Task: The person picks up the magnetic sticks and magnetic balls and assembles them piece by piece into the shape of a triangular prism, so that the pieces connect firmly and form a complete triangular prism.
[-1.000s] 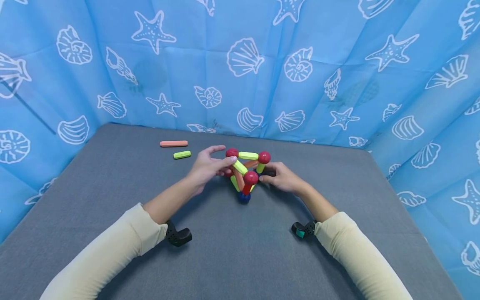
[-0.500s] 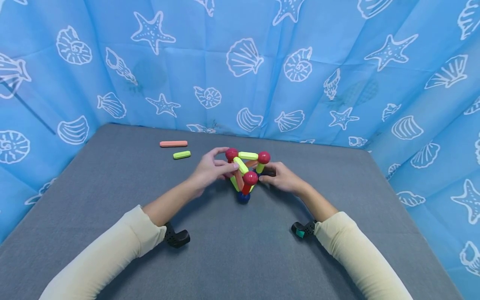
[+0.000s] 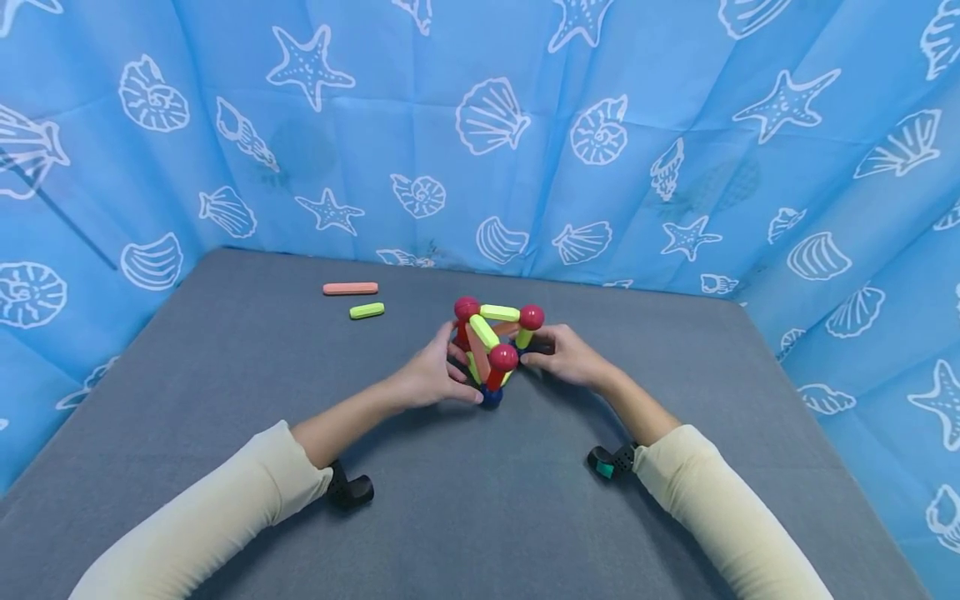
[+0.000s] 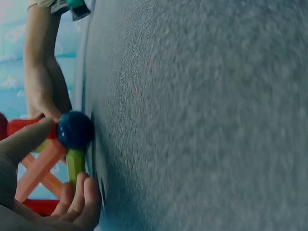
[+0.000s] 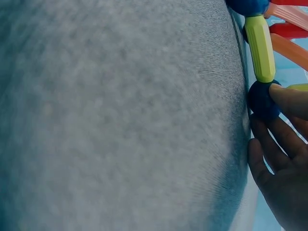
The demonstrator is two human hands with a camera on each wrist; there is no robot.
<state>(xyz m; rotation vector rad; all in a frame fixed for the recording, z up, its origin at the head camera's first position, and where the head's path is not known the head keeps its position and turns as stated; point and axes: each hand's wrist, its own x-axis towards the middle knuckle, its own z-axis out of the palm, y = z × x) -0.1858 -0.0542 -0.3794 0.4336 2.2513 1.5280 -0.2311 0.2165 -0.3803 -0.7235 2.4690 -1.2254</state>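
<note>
A rod-and-ball structure [image 3: 491, 346] of green, orange and red rods with red balls on top and blue balls at the base stands mid-table. My left hand [image 3: 463, 379] grips its lower left side. In the left wrist view the thumb [image 4: 26, 139] touches the front blue ball [image 4: 74, 130] and the fingers [image 4: 79, 202] curl by a green base rod [image 4: 75, 164]. My right hand [image 3: 536, 354] holds the right base corner. In the right wrist view it pinches a blue ball [image 5: 261, 98] at the end of a green rod [image 5: 260, 48].
A loose orange rod [image 3: 350, 288] and a shorter green rod [image 3: 367, 311] lie at the far left of the grey table [image 3: 480, 517]. A blue curtain [image 3: 480, 125] with shell and starfish prints walls in the back and both sides.
My left hand has dropped from the upper green rod and red ball to the base of the structure by the front blue ball. The right hand has stayed put.
</note>
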